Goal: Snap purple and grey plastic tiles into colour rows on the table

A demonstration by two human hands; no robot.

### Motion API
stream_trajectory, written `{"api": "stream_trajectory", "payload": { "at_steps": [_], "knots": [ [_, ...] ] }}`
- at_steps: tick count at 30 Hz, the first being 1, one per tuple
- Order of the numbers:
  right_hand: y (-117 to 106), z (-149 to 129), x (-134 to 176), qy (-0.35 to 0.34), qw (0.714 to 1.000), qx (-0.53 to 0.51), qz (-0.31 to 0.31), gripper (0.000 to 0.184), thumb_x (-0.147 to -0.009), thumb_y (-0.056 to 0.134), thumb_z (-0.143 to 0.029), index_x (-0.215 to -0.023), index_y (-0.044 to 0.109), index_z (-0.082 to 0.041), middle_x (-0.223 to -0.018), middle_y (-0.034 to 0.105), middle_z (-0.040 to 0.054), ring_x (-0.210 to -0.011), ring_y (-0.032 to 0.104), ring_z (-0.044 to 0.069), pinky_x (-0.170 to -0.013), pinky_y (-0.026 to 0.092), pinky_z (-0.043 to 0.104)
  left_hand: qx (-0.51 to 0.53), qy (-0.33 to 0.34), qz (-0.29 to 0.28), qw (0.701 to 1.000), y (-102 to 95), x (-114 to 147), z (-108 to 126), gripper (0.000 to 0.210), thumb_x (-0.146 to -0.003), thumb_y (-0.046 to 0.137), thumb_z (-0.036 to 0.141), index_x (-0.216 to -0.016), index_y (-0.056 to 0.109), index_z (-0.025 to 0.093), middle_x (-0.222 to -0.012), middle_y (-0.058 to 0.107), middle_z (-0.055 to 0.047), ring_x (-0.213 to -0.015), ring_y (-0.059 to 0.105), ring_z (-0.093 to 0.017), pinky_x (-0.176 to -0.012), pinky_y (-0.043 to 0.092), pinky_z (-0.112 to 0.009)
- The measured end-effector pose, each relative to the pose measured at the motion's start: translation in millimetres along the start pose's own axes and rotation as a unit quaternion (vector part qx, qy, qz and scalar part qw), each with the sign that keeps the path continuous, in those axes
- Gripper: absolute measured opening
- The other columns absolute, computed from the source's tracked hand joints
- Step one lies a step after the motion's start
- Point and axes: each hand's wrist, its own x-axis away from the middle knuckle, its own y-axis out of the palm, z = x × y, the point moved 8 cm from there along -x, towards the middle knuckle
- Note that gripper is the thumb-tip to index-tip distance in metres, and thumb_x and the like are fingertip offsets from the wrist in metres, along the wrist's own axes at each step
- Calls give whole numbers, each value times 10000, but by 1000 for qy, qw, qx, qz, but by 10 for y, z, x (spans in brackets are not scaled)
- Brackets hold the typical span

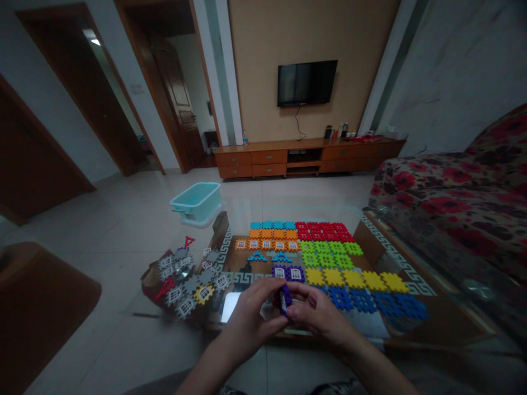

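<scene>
Between my two hands is a purple window tile [285,299], a toothed plastic building piece held on edge above the near side of the glass table. My left hand [257,310] pinches it from the left. On the other side, my right hand [310,307] grips it with thumb and fingers. Just beyond lie two flat purple tiles with white window frames [287,273]. To the right are a row of yellow tiles [353,278] and a row of blue tiles [362,300], partly hidden by my right hand.
Farther back on the glass table [325,211] lie orange tiles [267,234], red tiles [321,230], green tiles [327,255] and light-blue arched pieces [282,257]. Mixed grey tiles [195,283] are heaped at left. A turquoise bin [197,202] stands on the floor; a floral sofa [436,175] is at right.
</scene>
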Motion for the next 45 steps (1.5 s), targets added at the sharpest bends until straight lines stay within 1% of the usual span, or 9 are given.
{"api": "stream_trajectory", "payload": {
  "at_steps": [4,9,12,17,21,26,33,41,45],
  "knots": [
    [-2,-7,-5,-3,1000,7,-2,608,-667,879,-442,-1196,684,-216,-1161,714,100,-1093,659,284,-933,514,414,2,0,-5,1000,30,19,-17,583,-777,783,155,-1308,564,258,-1273,644,-83,-1175,612,-239,-1021,511,-409],
    [-32,15,-6,-7,1000,21,3,565,-687,872,-419,-1188,691,-230,-1142,720,86,-1061,672,268,-938,510,411,4,-6,-11,1000,43,17,-15,569,-770,756,129,-1291,563,251,-1264,640,-79,-1173,604,-236,-1025,502,-408],
    [-42,40,-5,-4,1000,24,3,585,-679,873,-432,-1195,689,-229,-1138,718,90,-1048,676,277,-929,516,429,0,-14,-16,1000,50,13,-18,555,-766,738,115,-1277,565,246,-1261,637,-78,-1175,598,-234,-1022,500,-399],
    [-86,83,-23,-2,999,24,22,617,-642,892,-438,-1181,688,-216,-1126,727,99,-1058,679,295,-917,528,435,-1,-21,-22,1000,74,30,-39,573,-758,722,103,-1286,555,251,-1274,630,-72,-1186,591,-233,-1029,494,-395],
    [-107,101,-49,-14,999,14,30,585,-652,890,-410,-1164,690,-209,-1104,735,95,-1023,694,283,-885,540,415,-11,-28,-25,999,84,42,-61,614,-779,722,137,-1342,507,254,-1315,608,-85,-1211,579,-240,-1049,483,-408],
    [-131,104,-55,-13,999,17,45,603,-631,902,-407,-1161,685,-217,-1081,733,87,-985,695,273,-847,551,409,-18,-13,-53,998,92,35,-13,662,-775,748,181,-1372,473,259,-1361,574,-93,-1259,543,-252,-1077,466,-414],
    [-137,64,-42,-14,997,47,60,641,-591,918,-418,-1151,682,-215,-1092,704,93,-1000,682,274,-871,548,415,-64,6,-53,997,83,31,12,619,-797,672,137,-1374,481,257,-1364,570,-88,-1276,526,-242,-1099,449,-417],
    [-99,89,-35,-10,997,60,48,629,-630,899,-460,-1164,670,-220,-1092,712,89,-1027,683,281,-899,548,436,-87,36,-21,995,54,18,59,628,-728,669,110,-1328,534,236,-1297,608,-108,-1205,572,-268,-1027,506,-428],
    [-72,59,-16,-24,998,48,40,597,-670,876,-470,-1181,678,-232,-1150,706,98,-1080,670,294,-954,523,455,-74,52,20,996,3,-2,102,633,-687,661,75,-1294,564,225,-1251,634,-106,-1173,595,-264,-1007,519,-424]
  ]
}}
